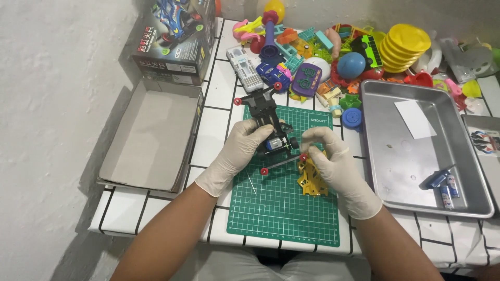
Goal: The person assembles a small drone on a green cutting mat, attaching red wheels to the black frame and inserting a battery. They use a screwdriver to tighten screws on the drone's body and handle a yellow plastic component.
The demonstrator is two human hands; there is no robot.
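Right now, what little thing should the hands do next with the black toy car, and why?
Probably set the black toy car frame flat on the green mat. Both hands, left hand and right hand, hold it up, and the yellow part lies loose beside it.

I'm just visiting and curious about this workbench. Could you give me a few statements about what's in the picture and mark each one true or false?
1. Both hands wear pale gloves. True: the left hand and right hand are both gloved.
2. The hands hold a black toy car chassis over a green cutting mat. True.
3. The metal tray is piled full of toys. False: it holds only a white slip of paper and a few small batteries.
4. A yellow plastic part lies on the mat by the right hand. True.
5. The open cardboard box sits to the right of the mat. False: it is on the left.
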